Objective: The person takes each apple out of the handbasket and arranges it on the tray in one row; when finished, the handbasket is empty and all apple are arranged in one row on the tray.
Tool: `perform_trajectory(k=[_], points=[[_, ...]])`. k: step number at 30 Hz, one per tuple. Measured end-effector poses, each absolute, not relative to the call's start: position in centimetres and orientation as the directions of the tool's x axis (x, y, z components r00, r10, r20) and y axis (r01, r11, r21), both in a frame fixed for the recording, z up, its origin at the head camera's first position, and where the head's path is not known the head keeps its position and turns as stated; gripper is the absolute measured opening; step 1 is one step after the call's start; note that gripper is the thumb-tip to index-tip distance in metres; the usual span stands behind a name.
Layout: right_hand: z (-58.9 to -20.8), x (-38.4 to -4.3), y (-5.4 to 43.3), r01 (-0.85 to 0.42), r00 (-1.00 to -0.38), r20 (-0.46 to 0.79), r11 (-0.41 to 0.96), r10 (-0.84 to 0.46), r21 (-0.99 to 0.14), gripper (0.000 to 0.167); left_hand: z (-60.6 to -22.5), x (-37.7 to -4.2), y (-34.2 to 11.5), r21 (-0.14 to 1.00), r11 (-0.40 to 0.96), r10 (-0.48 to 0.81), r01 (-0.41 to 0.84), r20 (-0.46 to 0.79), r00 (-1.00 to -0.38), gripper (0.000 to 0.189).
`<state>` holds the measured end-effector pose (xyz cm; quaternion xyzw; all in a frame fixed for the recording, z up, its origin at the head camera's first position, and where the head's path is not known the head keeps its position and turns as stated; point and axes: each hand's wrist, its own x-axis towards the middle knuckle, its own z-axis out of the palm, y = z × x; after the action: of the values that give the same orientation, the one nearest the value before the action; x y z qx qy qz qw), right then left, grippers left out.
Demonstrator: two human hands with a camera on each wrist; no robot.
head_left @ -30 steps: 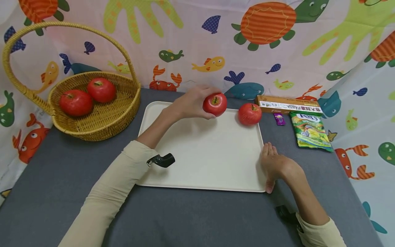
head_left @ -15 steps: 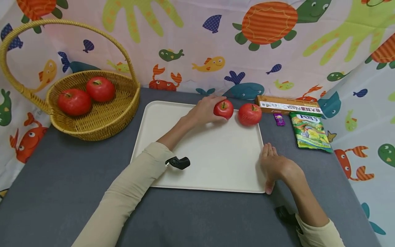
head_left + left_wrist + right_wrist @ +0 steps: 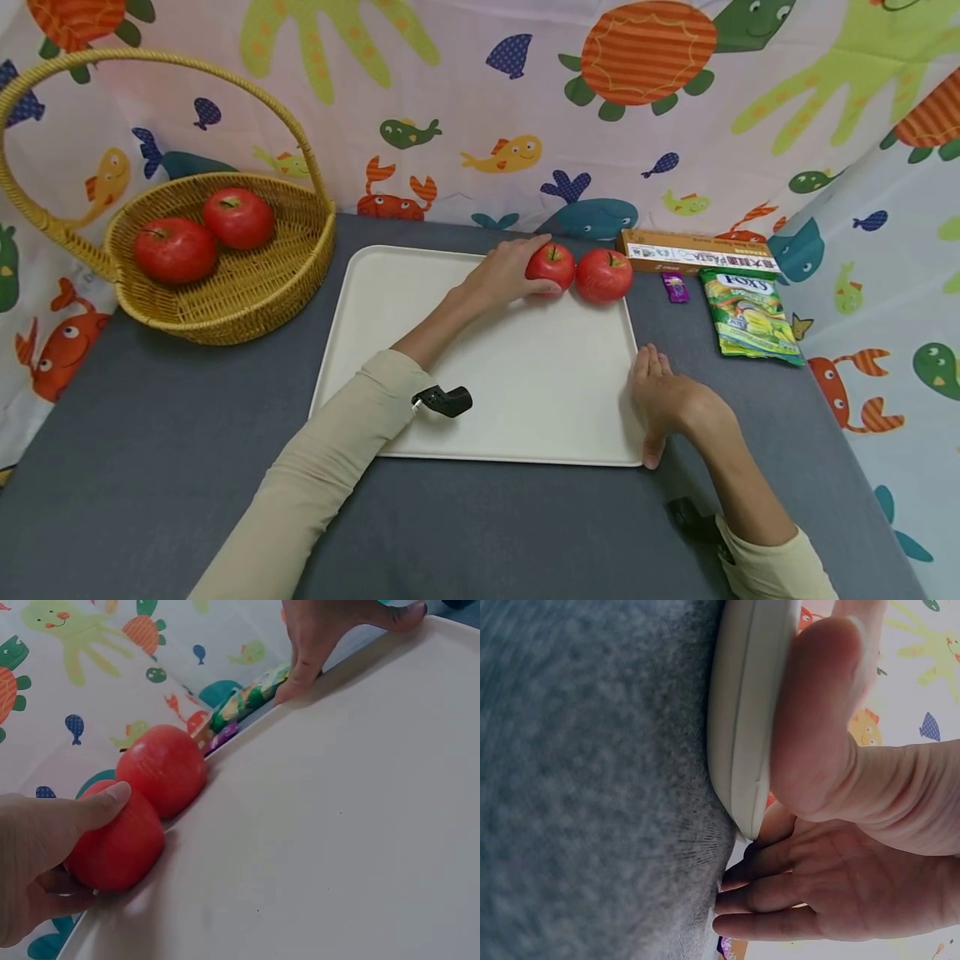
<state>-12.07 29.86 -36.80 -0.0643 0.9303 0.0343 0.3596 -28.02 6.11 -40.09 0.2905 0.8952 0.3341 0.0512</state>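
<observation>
My left hand (image 3: 504, 271) holds a red apple (image 3: 551, 266) at the back right of the white tray (image 3: 480, 367). In the left wrist view, the thumb lies across this apple (image 3: 118, 847) and fingers reach round its far side. Against it sits a second red apple (image 3: 603, 276), near the tray's back right corner. My right hand (image 3: 678, 400) rests at the tray's right edge, fingers straight. Its thumb (image 3: 817, 712) touches the tray's rim (image 3: 742, 727) in the right wrist view, and its fingertips reach down beside the tray to the grey cloth.
A yellow wicker basket (image 3: 300, 292) with a tall handle stands at the left, holding two red apples (image 3: 238, 217). Right of the tray lie a long pasta box (image 3: 697, 252), a small purple packet (image 3: 675, 287) and a green Fox's bag (image 3: 750, 317). A printed curtain (image 3: 450, 83) hangs behind.
My left hand has carried the apple rightward and down beside the second apple, and the two now touch. The right hand has stayed at the tray's right edge.
</observation>
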Motion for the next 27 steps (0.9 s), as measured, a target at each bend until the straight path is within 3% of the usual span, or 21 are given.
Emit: perform_trajectory(k=[20, 27], points=[[-37.0, -12.2, 30.0, -0.144, -0.723, -0.686, 0.989, -0.082, 0.033, 0.163, -39.4, -27.6, 5.3, 0.581, 0.683, 0.52, 0.443, 0.039, -0.853, 0.084], [-36.9, -12.2, 29.9, -0.147, -0.728, -0.68, 0.988, -0.082, 0.039, 0.163, -38.9, -27.3, 5.3, 0.598, 0.689, 0.501, 0.41, 0.016, -0.866, 0.097]])
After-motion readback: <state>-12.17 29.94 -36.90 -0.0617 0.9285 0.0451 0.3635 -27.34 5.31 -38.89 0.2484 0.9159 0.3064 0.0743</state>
